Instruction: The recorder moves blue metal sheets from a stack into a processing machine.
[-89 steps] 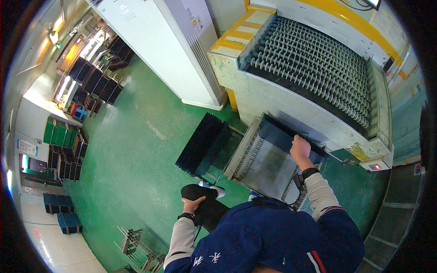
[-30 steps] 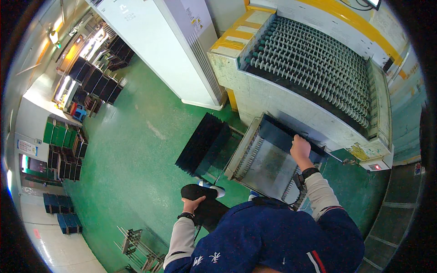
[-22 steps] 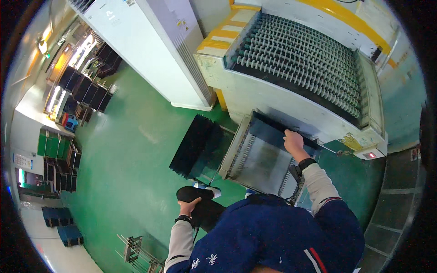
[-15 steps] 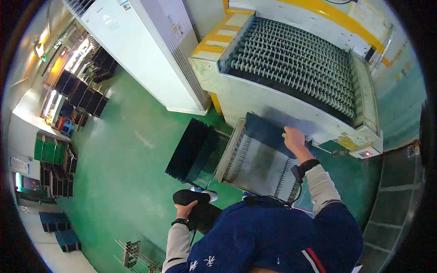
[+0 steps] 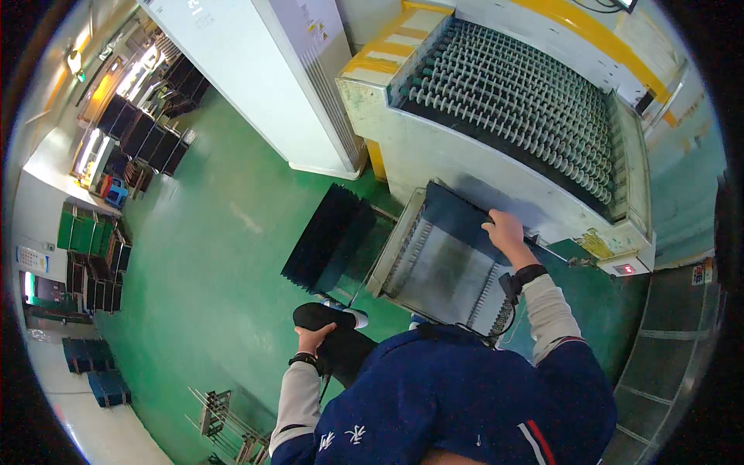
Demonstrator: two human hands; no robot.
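Observation:
My right hand (image 5: pixel 505 232) is closed on the upper right edge of a dark blue-grey flat board (image 5: pixel 463 219). That board lies at the far end of a metal slotted rack (image 5: pixel 442 267), whose two long sides carry rows of teeth. The fingertips are partly hidden behind the edge. My left hand (image 5: pixel 314 339) rests on my bent knee in black trousers, thumb apart from the fingers, holding nothing; some fingers are out of sight. To the left of the rack stands a stack of dark boards (image 5: pixel 329 240) set on edge.
Beyond the rack is a pale machine (image 5: pixel 465 151) with rows of rollers (image 5: pixel 511 101). A tall white cabinet (image 5: pixel 271 85) stands at its left. Metal rods on a frame (image 5: pixel 221 418) lie lower left on the green floor (image 5: pixel 209 279). More racks (image 5: pixel 89 244) line the left wall.
The view has shifted slightly. My right hand has moved a little, its fingers now at the board's upper right edge. My left hand stays on the knee.

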